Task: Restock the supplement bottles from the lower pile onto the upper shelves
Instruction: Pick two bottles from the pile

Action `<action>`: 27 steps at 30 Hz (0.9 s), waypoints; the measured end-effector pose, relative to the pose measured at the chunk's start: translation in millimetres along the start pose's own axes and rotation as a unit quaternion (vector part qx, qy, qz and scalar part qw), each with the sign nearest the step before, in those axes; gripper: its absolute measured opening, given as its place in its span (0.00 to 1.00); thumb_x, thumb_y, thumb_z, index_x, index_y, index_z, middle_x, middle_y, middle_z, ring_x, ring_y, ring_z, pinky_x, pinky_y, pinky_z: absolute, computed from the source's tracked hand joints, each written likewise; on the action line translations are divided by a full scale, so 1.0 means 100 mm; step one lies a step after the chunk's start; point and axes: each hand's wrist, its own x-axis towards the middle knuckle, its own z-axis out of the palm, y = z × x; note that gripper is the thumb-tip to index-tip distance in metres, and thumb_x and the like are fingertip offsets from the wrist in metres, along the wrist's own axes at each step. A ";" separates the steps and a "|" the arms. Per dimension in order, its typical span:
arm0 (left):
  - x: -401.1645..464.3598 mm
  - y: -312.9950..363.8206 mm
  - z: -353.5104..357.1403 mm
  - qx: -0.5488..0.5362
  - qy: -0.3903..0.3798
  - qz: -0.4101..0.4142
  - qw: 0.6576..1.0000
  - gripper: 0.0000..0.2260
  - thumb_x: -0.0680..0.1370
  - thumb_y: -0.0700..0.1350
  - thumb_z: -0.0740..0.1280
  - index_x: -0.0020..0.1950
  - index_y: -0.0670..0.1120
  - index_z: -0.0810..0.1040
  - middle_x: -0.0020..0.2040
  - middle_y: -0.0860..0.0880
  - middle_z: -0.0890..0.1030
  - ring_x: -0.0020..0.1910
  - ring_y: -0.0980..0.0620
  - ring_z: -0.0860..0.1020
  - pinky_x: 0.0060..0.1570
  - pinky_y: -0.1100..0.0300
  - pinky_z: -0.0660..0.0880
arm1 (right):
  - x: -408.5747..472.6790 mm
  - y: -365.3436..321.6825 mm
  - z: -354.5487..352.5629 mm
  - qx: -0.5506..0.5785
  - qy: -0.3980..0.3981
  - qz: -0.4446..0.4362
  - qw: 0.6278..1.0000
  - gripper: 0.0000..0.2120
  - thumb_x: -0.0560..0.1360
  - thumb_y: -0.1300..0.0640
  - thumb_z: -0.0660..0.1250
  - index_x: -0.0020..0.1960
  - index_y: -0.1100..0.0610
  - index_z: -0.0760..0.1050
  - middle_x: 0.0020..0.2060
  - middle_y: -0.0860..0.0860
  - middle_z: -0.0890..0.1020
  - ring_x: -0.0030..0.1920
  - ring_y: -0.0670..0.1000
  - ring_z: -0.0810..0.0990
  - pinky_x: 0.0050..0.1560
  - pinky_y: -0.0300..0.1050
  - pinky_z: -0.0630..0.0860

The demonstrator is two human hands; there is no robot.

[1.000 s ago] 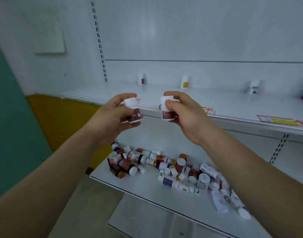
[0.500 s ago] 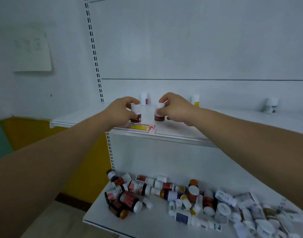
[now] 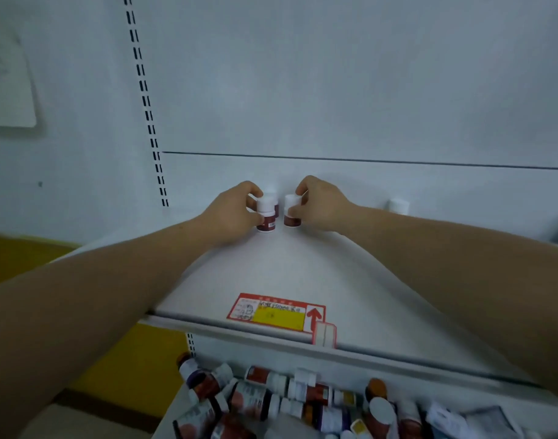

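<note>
upper shelf | left hand grips bottle (upright) | right hand grips second bottle

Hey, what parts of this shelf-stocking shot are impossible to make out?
All in the head view:
- Bottle behind the left hand: mostly hidden by the left bottle.
- Right bottle: label partly covered by the right hand.
- Price tag print: too blurred to read.
- Lower pile: cut off by the bottom edge, labels blurred.
- Far bottle: too small, only its white top shows.
</note>
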 end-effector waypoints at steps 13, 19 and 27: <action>0.27 -0.11 0.15 0.026 0.008 0.024 0.999 0.14 0.75 0.39 0.64 0.60 0.49 0.69 0.38 0.55 0.76 0.35 0.58 0.73 0.32 0.72 0.65 | 0.20 0.00 0.15 -0.094 0.035 -0.003 0.995 0.13 0.74 0.51 0.67 0.51 0.55 0.64 0.44 0.52 0.73 0.43 0.54 0.72 0.39 0.44 0.63; 0.17 -0.03 0.10 0.032 -0.009 -0.013 0.999 0.24 0.75 0.42 0.66 0.69 0.48 0.63 0.55 0.46 0.77 0.46 0.49 0.75 0.44 0.60 0.67 | 0.17 -0.03 0.12 -0.118 0.020 -0.003 0.993 0.16 0.74 0.49 0.67 0.54 0.56 0.64 0.45 0.52 0.72 0.44 0.55 0.71 0.41 0.45 0.63; -0.40 0.32 -0.32 0.067 -0.076 -0.056 0.993 0.25 0.74 0.52 0.69 0.69 0.50 0.67 0.68 0.48 0.70 0.54 0.52 0.71 0.50 0.59 0.66 | -0.39 -0.13 -0.33 -0.171 0.001 -0.016 0.985 0.27 0.76 0.41 0.61 0.70 0.56 0.65 0.65 0.56 0.72 0.65 0.56 0.69 0.53 0.43 0.62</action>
